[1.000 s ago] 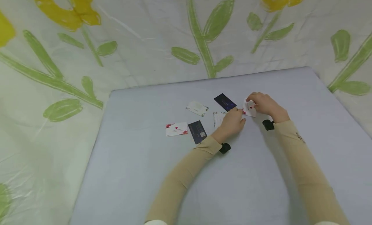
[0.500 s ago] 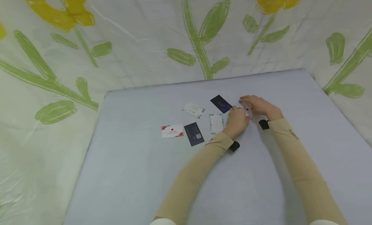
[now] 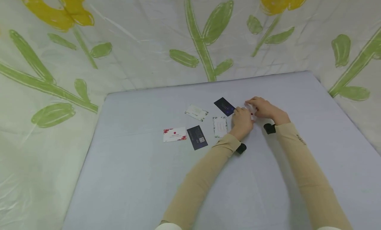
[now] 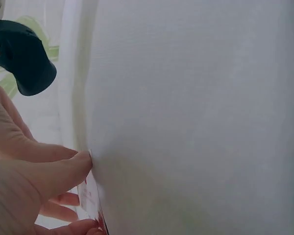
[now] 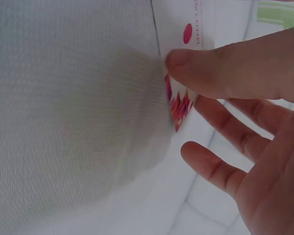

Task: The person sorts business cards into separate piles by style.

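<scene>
Five cards (image 3: 220, 127) lay flat, 9ish o'clock; sixth card (image 5: 175, 29) wasn't yet: left hand (image 3: 242, 121), right hand (image 3: 266, 108) both pinched it.

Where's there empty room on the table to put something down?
The table has a big bare patch left of the left sleeve, below the leftmost card in the head view. Another lies right of the right sleeve. It's crowded left of the left hand, where five cards lie close together.
</scene>
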The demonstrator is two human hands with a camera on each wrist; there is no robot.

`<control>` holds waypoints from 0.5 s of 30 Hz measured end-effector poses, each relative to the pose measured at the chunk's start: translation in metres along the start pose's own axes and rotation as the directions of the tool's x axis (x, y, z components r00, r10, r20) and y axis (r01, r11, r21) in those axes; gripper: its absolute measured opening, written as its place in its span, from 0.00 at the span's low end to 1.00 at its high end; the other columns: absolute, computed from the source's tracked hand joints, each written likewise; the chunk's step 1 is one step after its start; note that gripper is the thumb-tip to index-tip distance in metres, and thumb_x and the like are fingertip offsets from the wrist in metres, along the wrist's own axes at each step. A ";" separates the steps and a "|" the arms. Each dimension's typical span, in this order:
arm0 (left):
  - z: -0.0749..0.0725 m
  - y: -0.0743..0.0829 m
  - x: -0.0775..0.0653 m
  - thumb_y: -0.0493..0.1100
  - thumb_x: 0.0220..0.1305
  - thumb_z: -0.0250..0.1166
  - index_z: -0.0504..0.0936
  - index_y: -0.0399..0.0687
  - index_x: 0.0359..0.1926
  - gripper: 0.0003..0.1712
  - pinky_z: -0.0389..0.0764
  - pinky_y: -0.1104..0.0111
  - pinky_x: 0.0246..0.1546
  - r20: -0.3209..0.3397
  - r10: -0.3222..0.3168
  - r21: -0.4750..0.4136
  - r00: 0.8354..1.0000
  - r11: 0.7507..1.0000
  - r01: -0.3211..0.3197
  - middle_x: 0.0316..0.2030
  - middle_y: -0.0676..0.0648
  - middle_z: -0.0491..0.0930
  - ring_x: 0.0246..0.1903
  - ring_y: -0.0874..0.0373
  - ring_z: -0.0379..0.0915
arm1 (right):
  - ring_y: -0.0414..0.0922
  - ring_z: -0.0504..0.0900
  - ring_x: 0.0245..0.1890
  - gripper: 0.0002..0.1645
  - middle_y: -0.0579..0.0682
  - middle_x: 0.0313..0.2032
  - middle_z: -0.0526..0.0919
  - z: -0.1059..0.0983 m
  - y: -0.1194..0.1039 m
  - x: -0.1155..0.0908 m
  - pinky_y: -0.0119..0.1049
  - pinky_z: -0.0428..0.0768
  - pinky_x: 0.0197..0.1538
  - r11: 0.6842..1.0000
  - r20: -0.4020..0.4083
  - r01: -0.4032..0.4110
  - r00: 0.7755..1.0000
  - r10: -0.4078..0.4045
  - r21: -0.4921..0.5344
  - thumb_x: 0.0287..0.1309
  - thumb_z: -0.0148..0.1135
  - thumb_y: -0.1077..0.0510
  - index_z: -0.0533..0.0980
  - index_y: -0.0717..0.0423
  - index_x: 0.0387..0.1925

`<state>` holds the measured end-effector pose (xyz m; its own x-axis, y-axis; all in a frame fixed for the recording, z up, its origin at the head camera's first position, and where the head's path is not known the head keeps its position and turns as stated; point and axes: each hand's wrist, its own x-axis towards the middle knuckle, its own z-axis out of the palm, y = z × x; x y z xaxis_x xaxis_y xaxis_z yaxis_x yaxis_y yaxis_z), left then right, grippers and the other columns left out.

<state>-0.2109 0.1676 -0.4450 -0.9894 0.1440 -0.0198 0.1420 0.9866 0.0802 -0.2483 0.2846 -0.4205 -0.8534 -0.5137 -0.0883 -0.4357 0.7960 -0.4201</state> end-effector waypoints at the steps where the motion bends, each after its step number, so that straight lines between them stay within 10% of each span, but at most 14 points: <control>1: 0.000 -0.001 0.000 0.64 0.52 0.64 0.74 0.45 0.53 0.35 0.73 0.73 0.41 0.007 0.001 -0.008 1.000 1.000 -0.001 0.45 0.48 0.71 0.44 0.60 0.67 | 0.61 0.68 0.42 0.32 0.72 0.50 0.68 0.000 0.000 0.000 0.51 0.69 0.40 1.000 -0.003 -0.002 1.000 0.002 0.004 0.44 0.52 0.78 0.67 0.74 0.56; 10: -0.005 -0.015 0.003 0.53 0.50 0.69 0.71 0.46 0.45 0.26 0.75 0.70 0.38 0.035 0.069 -0.138 0.997 0.988 -0.064 0.42 0.47 0.74 0.42 0.58 0.72 | 0.57 0.68 0.36 0.23 0.66 0.39 0.69 -0.003 0.002 -0.010 0.48 0.69 0.39 0.996 -0.062 -0.050 0.997 0.055 0.074 0.41 0.60 0.74 0.73 0.72 0.45; 15: -0.009 -0.025 0.001 0.36 0.52 0.63 0.70 0.46 0.43 0.16 0.75 0.69 0.31 -0.029 0.186 -0.347 0.982 0.919 -0.185 0.36 0.47 0.76 0.33 0.57 0.75 | 0.56 0.71 0.36 0.12 0.63 0.33 0.72 -0.006 0.004 -0.020 0.47 0.69 0.39 0.992 -0.131 -0.055 0.989 0.070 0.116 0.46 0.58 0.73 0.72 0.71 0.37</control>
<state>-0.2152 0.1427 -0.4376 -0.9460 0.3231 0.0248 0.3027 0.8537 0.4237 -0.2347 0.3003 -0.4149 -0.9119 -0.4104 0.0018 -0.3523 0.7805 -0.5164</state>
